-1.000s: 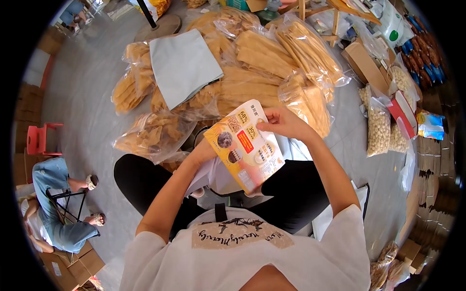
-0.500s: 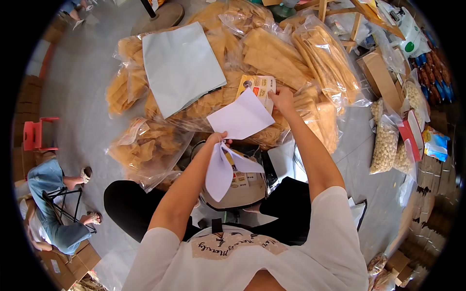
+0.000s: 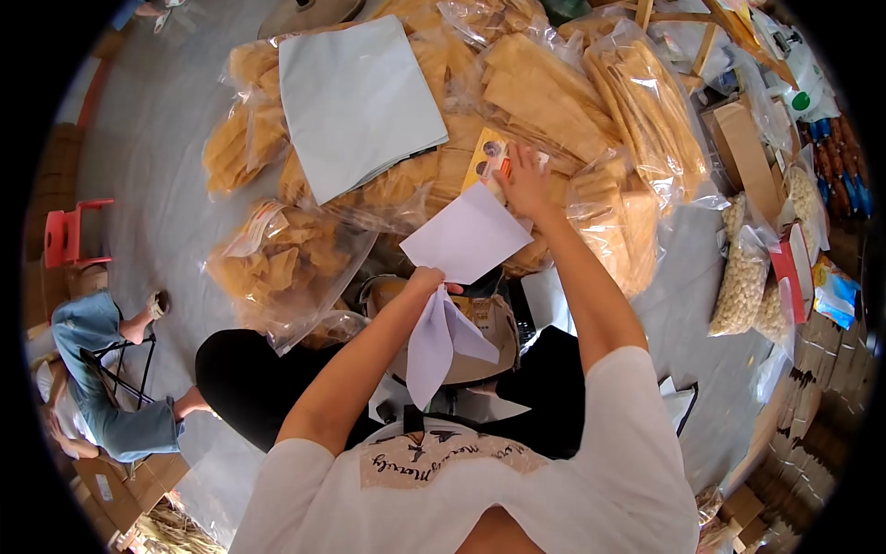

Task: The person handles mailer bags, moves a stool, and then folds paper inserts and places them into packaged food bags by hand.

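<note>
My left hand [image 3: 432, 281] is closed on a pale white sheet [image 3: 467, 233]. Its upper part lies flat beyond my fingers, while the gathered lower part hangs in two flaps below them. Just ahead, my right hand [image 3: 528, 188] rests with fingers spread over a yellow-and-white printed card [image 3: 486, 159], hiding much of it. That card lies on the plastic-bagged tan sheets [image 3: 544, 88]. Between my legs stands an open container [image 3: 503, 346], partly covered by the hanging flaps.
A grey-white stack of sheets [image 3: 362, 106] lies on the bags at left. More bagged tan pieces [image 3: 277, 268] sit nearer me. At right are bags of pale pellets [image 3: 740, 291] and a cardboard box [image 3: 738, 152]. A seated person [image 3: 120, 406] and red stool [image 3: 65, 235] are at left.
My right hand has gone from pinching the card's right edge to lying spread over it. My left hand still holds the white sheet, whose lower flaps have swung closer together.
</note>
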The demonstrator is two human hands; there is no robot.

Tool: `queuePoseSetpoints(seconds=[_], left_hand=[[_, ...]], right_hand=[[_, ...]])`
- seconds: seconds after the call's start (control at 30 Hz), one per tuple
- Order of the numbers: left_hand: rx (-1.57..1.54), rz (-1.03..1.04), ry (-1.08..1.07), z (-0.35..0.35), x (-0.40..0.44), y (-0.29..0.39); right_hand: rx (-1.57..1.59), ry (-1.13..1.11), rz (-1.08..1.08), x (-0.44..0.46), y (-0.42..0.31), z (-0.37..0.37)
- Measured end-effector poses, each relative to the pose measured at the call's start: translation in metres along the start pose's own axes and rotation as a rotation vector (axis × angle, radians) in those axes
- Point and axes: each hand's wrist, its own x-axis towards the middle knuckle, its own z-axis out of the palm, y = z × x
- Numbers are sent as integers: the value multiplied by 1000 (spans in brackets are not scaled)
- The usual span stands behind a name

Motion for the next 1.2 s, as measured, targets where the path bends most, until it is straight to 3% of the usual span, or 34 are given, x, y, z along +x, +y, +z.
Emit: queuePoseSetpoints(seconds=[0.17,0.23,0.27,0.33,0.47,0.53,0.67,0.8,0.83,0.97,1.07,1.13,1.2], left_hand=[[-59,38,93,-1,-9,-33],[-133,36,182,-2,-9,-42],[-137,38,181,-5,-11,-46],[-176,129,128,-10,-17,-54],[-157,372,143,-11,-26,-64],[-218,384,162,-10,-33,-68],[-303,303,303,-18,-42,-85],[-344,125,419,-31,-51,-107],[-387,101,387,-31,-52,-112],[-294,123,199,-23,-51,-111],[-315,173,224,-5,-65,-86],[-227,265,286,-6,-55,-89],[161,156,96,-17,-60,-83]], right_hand=[[99,19,209,-1,-12,-6],[-100,30,-111,-19,-37,-26],[-103,29,-115,-29,-38,-24],[-104,-197,-491,-54,-37,-12],[-83,-134,-513,-73,-39,-4],[-51,-117,-492,-73,-43,-6],[-29,-157,-524,-83,-36,-15],[-227,-197,-583,-89,-34,-9],[-354,-191,-602,-90,-35,-6],[-257,-210,-580,-95,-38,3],[-236,-251,-587,-98,-40,13],[-158,-150,-577,-105,-43,22],[-205,-190,-528,-111,-44,19]])
